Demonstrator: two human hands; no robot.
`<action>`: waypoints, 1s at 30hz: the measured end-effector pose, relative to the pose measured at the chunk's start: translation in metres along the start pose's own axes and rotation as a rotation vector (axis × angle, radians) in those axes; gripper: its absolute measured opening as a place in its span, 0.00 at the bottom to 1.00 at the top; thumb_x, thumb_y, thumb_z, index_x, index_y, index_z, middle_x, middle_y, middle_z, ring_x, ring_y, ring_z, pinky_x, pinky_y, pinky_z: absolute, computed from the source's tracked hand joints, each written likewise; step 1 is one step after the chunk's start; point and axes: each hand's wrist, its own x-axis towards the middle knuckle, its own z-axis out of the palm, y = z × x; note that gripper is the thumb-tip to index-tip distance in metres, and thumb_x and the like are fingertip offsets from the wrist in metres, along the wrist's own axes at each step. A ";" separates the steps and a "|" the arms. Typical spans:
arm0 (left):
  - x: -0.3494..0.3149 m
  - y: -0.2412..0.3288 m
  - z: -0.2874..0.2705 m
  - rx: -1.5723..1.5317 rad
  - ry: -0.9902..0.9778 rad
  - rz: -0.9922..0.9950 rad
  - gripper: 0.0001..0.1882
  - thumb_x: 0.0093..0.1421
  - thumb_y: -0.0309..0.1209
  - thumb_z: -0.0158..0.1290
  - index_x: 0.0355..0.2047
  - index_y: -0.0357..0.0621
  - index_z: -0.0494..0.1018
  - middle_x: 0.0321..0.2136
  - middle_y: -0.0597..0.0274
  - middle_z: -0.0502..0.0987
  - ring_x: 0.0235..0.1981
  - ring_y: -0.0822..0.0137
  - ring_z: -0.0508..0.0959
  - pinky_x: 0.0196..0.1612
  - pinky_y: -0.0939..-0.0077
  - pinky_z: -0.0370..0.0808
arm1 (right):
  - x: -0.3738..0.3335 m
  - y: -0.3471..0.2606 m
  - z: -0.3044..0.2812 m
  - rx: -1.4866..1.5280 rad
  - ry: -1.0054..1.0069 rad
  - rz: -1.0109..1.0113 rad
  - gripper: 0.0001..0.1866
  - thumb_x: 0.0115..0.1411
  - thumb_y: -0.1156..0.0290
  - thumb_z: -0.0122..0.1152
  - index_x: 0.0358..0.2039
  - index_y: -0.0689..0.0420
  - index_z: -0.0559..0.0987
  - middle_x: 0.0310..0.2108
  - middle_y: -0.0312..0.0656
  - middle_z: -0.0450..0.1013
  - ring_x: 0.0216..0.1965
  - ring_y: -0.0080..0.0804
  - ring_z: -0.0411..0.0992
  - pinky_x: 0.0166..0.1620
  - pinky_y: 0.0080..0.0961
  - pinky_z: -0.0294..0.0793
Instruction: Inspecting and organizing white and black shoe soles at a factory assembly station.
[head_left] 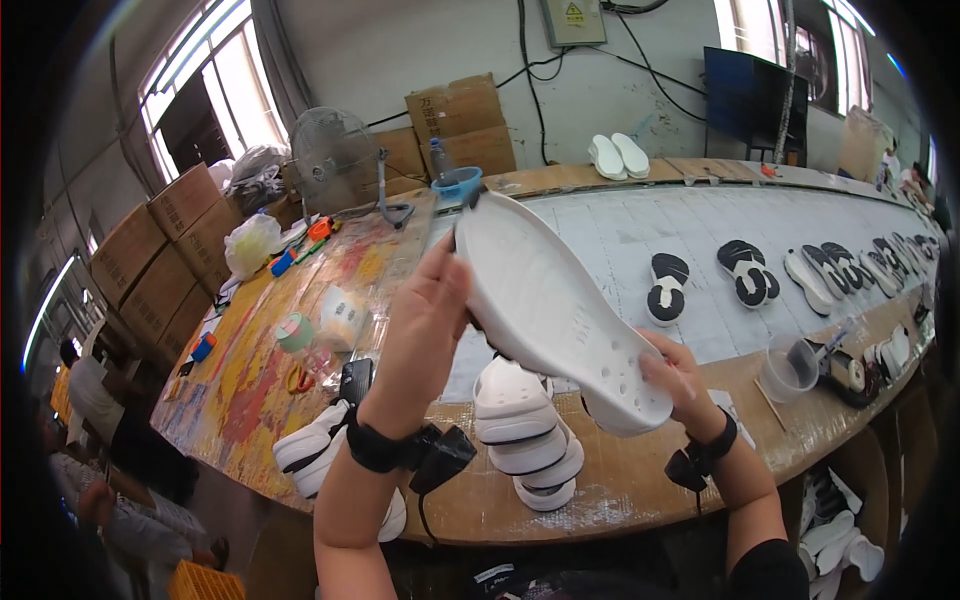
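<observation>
Holding a white shoe sole [555,285] tilted across the centre of the frame, with the left grip [438,290] closed around its left edge and the right grip [682,380] closed around its perforated lower-right end. Just below, on the brown front strip of the surface [620,490], a stack of white soles [525,425]; toward the lower left, further white soles [308,445]. Set out at right, in a curving row, black-and-white soles [748,272], with a clear plastic cup [788,370] nearer the lower right. At upper centre, a pair of white soles [620,157]. At left, a green-capped bottle [295,332]; farther back, a grey fan [335,155] near a blue basin [460,185].
</observation>
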 end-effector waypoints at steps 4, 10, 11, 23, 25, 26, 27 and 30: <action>-0.018 -0.021 0.013 0.126 -0.035 0.081 0.34 0.51 0.30 0.56 0.54 0.37 0.50 0.48 0.59 0.61 0.46 0.69 0.65 0.47 0.75 0.67 | 0.007 -0.006 0.031 0.406 -0.081 0.246 0.23 0.55 0.66 0.52 0.48 0.67 0.64 0.41 0.45 0.69 0.39 0.25 0.70 0.42 0.23 0.69; -0.030 -0.030 0.009 0.059 0.119 -0.058 0.30 0.54 0.34 0.53 0.53 0.38 0.52 0.50 0.58 0.60 0.48 0.68 0.63 0.49 0.74 0.65 | 0.012 -0.006 0.052 0.309 -0.026 0.186 0.23 0.57 0.67 0.49 0.51 0.64 0.61 0.42 0.43 0.68 0.40 0.28 0.69 0.44 0.23 0.68; -0.032 -0.035 0.009 0.029 0.141 -0.029 0.29 0.57 0.37 0.49 0.53 0.38 0.51 0.48 0.57 0.63 0.46 0.69 0.66 0.48 0.75 0.65 | 0.011 -0.010 0.057 0.179 0.036 0.094 0.23 0.57 0.69 0.50 0.52 0.63 0.60 0.43 0.45 0.67 0.40 0.31 0.69 0.44 0.24 0.68; -0.056 -0.060 -0.013 -0.262 0.092 -0.049 0.33 0.62 0.33 0.39 0.60 0.62 0.32 0.33 0.59 0.66 0.29 0.69 0.71 0.30 0.78 0.72 | -0.019 -0.019 0.092 -0.612 -0.446 -0.647 0.42 0.44 0.72 0.64 0.56 0.65 0.52 0.57 0.59 0.48 0.50 0.52 0.60 0.49 0.32 0.63; -0.054 -0.057 -0.006 -0.186 0.223 0.108 0.10 0.61 0.35 0.39 0.37 0.43 0.62 0.27 0.60 0.68 0.29 0.68 0.71 0.31 0.77 0.72 | -0.019 -0.017 0.092 -0.594 -0.430 -0.597 0.40 0.45 0.73 0.63 0.56 0.64 0.52 0.57 0.59 0.47 0.49 0.51 0.61 0.49 0.33 0.64; -0.054 -0.057 -0.007 -0.181 0.225 0.106 0.10 0.61 0.35 0.39 0.37 0.43 0.62 0.27 0.60 0.68 0.29 0.68 0.71 0.31 0.77 0.72 | -0.019 -0.017 0.092 -0.528 -0.428 -0.536 0.39 0.45 0.74 0.62 0.56 0.63 0.54 0.57 0.57 0.49 0.48 0.48 0.63 0.48 0.31 0.66; -0.056 -0.056 -0.008 -0.165 0.239 0.073 0.09 0.61 0.34 0.39 0.39 0.45 0.61 0.28 0.61 0.68 0.29 0.68 0.71 0.31 0.76 0.72 | -0.019 -0.016 0.092 -0.462 -0.425 -0.473 0.37 0.46 0.75 0.61 0.56 0.62 0.56 0.57 0.56 0.50 0.47 0.44 0.66 0.46 0.30 0.67; -0.063 -0.057 -0.022 -0.132 0.203 -0.024 0.18 0.62 0.33 0.39 0.51 0.53 0.49 0.34 0.61 0.67 0.30 0.71 0.71 0.33 0.77 0.72 | -0.008 -0.020 0.082 -0.248 -0.488 -0.335 0.33 0.47 0.76 0.60 0.54 0.61 0.60 0.54 0.51 0.58 0.43 0.34 0.68 0.43 0.26 0.70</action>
